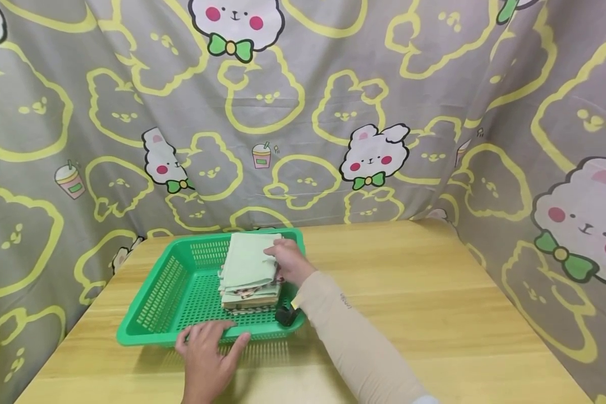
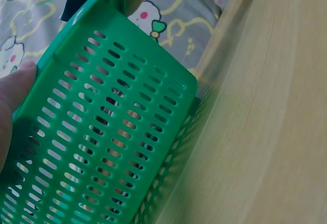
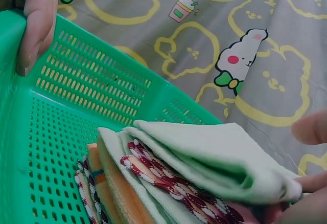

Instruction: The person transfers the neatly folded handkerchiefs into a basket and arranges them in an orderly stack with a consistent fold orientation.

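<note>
A green plastic basket (image 1: 148,339) with slotted walls stands on the table. My left hand (image 1: 208,354) grips its near rim, fingertips over the inside and thumb outside. Inside, toward the right, sits a stack of folded cloths: a pale green cloth (image 3: 199,144) on top, then a red-and-white patterned cloth (image 3: 176,183), more pale green and an orange cloth (image 3: 134,199). My right hand (image 1: 294,261) is at the right side of the stack. Its fingers touch the folded edge of the top cloth, while the thumb (image 3: 310,128) is raised apart from it.
A wooden table (image 1: 409,292) extends to the right of the basket. Behind it and at both sides hangs a grey curtain (image 1: 303,123) with cartoon prints. A black wrist device (image 1: 285,315) on my right arm is just inside the basket's near right corner.
</note>
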`<action>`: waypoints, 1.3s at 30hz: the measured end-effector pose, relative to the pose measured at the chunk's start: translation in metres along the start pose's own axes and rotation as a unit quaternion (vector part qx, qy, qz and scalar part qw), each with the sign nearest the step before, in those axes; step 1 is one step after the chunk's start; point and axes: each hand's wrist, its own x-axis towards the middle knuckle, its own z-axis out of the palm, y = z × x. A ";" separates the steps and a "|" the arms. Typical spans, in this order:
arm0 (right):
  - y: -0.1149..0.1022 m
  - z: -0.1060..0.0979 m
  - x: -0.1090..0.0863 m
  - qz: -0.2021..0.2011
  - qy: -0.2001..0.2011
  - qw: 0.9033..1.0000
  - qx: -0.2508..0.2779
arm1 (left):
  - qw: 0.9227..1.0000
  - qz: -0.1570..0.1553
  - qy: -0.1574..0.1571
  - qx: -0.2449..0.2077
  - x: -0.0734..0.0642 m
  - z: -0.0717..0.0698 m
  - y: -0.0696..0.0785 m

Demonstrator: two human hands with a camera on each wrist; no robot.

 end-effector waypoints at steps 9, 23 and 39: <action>-0.004 0.002 0.000 0.016 -0.033 0.999 0.004 | 1.000 -0.001 0.001 -0.001 0.001 0.000 0.000; -0.002 0.000 0.000 -0.018 -0.006 0.985 -0.170 | 1.000 -0.003 -0.002 0.002 0.002 0.000 0.001; -0.001 0.001 -0.004 -0.002 -0.044 0.973 -0.228 | 1.000 -0.008 -0.008 0.006 0.000 0.000 0.001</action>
